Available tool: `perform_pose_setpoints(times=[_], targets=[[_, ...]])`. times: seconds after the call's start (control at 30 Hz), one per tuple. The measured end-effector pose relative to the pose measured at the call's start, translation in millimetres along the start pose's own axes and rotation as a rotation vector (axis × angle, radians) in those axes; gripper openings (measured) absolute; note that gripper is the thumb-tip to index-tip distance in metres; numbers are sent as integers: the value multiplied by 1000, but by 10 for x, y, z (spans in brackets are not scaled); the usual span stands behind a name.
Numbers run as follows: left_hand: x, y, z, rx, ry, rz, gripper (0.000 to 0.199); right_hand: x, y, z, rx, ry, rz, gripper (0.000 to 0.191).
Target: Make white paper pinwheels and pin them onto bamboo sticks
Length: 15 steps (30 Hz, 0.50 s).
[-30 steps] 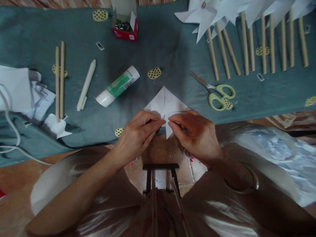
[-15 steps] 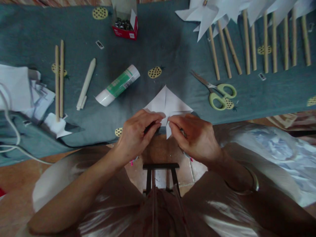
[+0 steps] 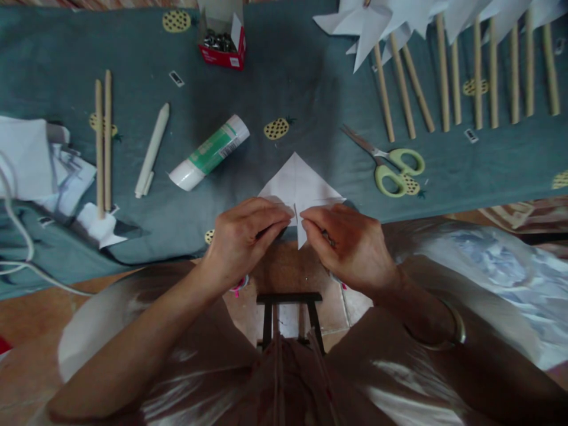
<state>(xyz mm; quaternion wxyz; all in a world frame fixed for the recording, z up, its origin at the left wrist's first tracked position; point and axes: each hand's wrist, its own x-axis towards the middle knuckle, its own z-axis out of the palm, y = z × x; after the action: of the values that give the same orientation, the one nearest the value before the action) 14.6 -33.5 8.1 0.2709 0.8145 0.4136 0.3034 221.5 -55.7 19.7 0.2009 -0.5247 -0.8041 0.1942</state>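
Observation:
A white paper square, turned with one corner pointing away from me, lies at the table's near edge. A slit shows in its near part, and its near corner hangs past the edge. My left hand pinches the paper left of the slit between thumb and fingers. On the other side, my right hand pinches it close to the slit, fingertips a small gap from those of the left. Green-handled scissors rest half-open to the right. A glue stick with a green label lies to the left.
A white pen, two wooden sticks and paper pieces lie on the left. A red-and-white box holds small metal items. Several paper pinwheels on sticks line the far right. A white cable crosses the left edge.
My left fingertips have eased slightly away from the slit, and the near paper lies flatter, with the cut showing more clearly. My right hand is almost unmoved. The view has shifted slightly.

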Motion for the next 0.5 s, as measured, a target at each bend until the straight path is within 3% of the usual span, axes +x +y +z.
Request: perform_pose_setpoints(times=[0.5], targets=[[50,-25,-2,-3,-40,36,20,2,-12,-9,-23,24,-36,28]])
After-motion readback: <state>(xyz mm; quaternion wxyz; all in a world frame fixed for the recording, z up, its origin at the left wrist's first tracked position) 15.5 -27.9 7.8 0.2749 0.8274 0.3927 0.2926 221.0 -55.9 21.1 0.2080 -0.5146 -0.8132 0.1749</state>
